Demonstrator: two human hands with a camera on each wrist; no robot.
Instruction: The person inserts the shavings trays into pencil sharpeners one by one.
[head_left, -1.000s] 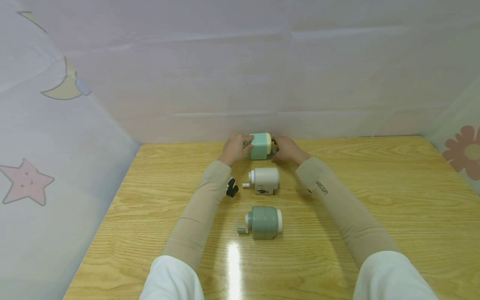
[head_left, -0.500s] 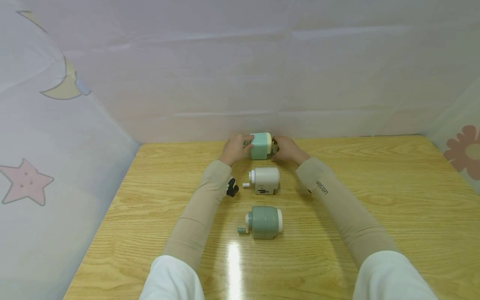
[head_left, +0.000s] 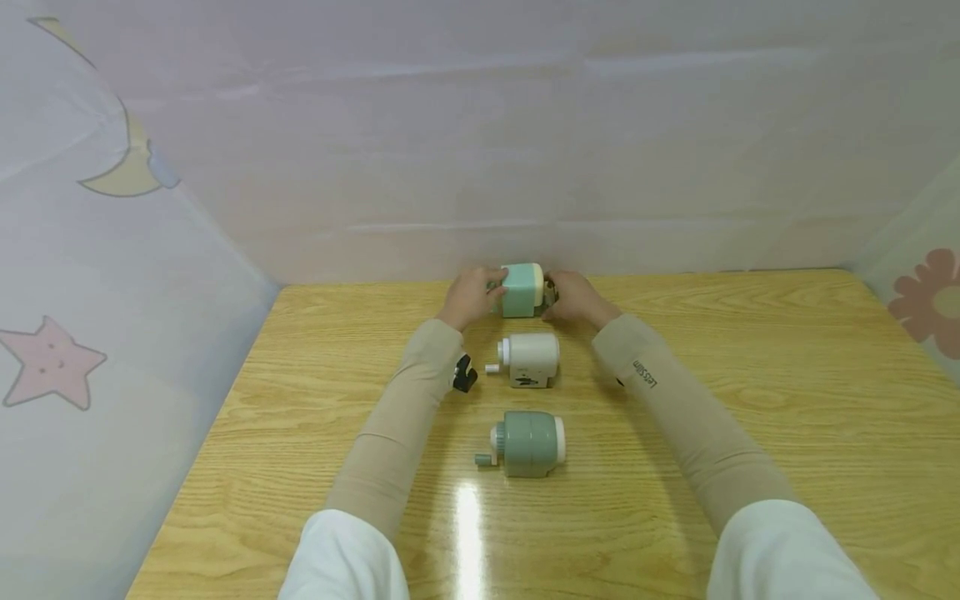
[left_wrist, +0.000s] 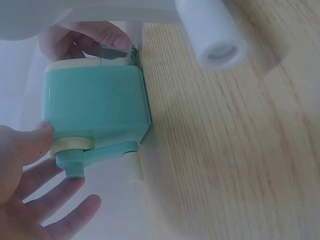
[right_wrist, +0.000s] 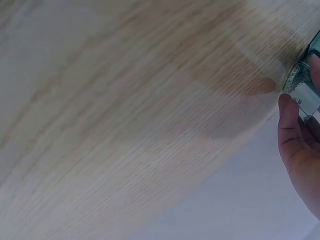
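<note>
A mint-green pencil sharpener (head_left: 522,291) with a cream end stands at the far middle of the wooden table (head_left: 750,392). My left hand (head_left: 474,297) rests against its left end. In the left wrist view the thumb touches the cream ring above the crank (left_wrist: 95,154), and the fingers (left_wrist: 47,200) lie straight below it. My right hand (head_left: 570,297) is at the sharpener's right end and pinches the clear shavings drawer (left_wrist: 119,52). In the right wrist view that drawer (right_wrist: 302,90) shows beside the thumb (right_wrist: 292,132).
Two more sharpeners stand in a line toward me: a cream one (head_left: 529,360) and a grey-green one (head_left: 528,443), both with cranks pointing left. Pale fabric walls close in the table's back and sides. A black clip (head_left: 463,375) shows at my left wrist.
</note>
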